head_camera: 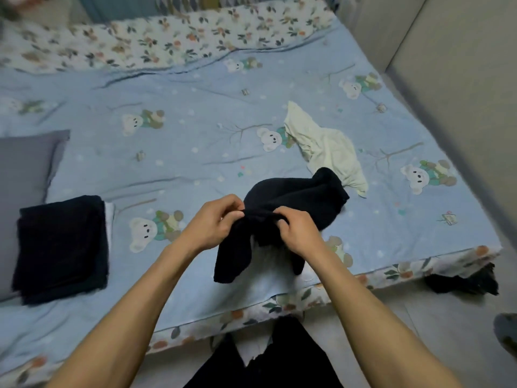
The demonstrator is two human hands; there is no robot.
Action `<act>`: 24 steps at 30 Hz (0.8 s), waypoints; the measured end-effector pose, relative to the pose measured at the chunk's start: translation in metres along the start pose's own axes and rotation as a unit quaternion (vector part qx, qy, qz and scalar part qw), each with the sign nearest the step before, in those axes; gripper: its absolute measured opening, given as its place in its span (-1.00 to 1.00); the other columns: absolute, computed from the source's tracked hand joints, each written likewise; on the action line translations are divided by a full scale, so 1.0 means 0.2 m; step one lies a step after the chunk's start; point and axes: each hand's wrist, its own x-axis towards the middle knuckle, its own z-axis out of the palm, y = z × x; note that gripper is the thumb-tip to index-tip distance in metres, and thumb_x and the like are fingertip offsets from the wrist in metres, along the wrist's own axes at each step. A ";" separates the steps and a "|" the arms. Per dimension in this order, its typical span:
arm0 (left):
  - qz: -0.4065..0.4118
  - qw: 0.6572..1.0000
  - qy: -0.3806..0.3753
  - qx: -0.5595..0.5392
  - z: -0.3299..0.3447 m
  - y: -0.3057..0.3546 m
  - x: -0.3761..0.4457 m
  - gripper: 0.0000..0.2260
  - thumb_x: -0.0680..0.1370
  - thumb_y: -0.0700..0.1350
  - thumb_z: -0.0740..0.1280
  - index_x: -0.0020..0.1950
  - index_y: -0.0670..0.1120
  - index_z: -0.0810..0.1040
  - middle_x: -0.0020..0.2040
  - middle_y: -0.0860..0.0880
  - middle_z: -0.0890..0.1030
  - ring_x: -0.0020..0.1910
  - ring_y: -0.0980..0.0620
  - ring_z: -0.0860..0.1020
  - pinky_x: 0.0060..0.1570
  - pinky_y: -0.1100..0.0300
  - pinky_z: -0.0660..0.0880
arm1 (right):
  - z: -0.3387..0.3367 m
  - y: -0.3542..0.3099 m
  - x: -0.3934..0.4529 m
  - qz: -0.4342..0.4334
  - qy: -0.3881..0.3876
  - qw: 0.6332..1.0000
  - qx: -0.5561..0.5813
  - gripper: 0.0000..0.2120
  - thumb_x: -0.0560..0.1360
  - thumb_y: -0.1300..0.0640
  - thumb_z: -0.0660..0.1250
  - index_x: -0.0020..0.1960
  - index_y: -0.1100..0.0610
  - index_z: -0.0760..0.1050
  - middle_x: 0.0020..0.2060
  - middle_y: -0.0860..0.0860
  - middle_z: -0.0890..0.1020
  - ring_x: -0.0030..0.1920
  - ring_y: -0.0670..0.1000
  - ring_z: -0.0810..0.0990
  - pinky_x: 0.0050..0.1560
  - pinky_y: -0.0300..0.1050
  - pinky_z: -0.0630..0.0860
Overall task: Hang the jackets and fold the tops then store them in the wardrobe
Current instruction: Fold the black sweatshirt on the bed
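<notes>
Pinching bunched dark top (293, 200) at frame centre, left hand (216, 222) and right hand (296, 233) fingers clamped; advising shaking flat before folding.

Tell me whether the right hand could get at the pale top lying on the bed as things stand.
Probably not at once: the right hand grips the dark top together with the left hand. The pale top lies uncovered just beyond, so once freed, the way looks open.
</notes>
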 end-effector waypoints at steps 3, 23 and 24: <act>-0.058 0.997 0.027 0.038 -0.06 -0.11 -0.15 -0.88 0.65 -0.17 0.20 -0.07 0.00 0.38 -0.24 0.10 0.48 -0.25 0.14 0.46 -0.24 0.25 0.34 | 0.03 -0.19 -0.05 0.003 0.022 0.996 0.090 -0.78 0.55 0.29 0.18 0.03 0.03 0.53 -0.13 -0.06 0.62 -0.17 -0.14 0.53 -0.14 -0.40 0.37; -0.289 0.877 0.133 -0.359 -0.48 -0.12 -0.50 -0.87 0.55 -0.11 0.38 -0.13 -0.16 0.63 -0.25 -0.08 0.65 -0.30 0.00 0.59 -0.28 0.20 0.50 | 0.11 -0.60 -0.17 0.003 0.066 0.998 -0.022 -0.63 0.48 0.23 0.36 0.28 0.10 0.49 0.06 0.07 0.55 0.04 0.02 0.55 0.08 -0.12 0.48; -0.298 0.856 0.116 -0.405 -0.51 -0.08 -0.48 -0.86 0.53 -0.09 0.42 -0.10 -0.16 0.64 -0.24 -0.09 0.66 -0.31 -0.01 0.61 -0.24 0.17 0.53 | 0.12 -0.64 -0.18 -0.033 0.055 0.998 -0.011 -0.60 0.48 0.19 0.40 0.30 0.07 0.50 0.10 0.05 0.55 0.03 -0.03 0.54 0.12 -0.14 0.48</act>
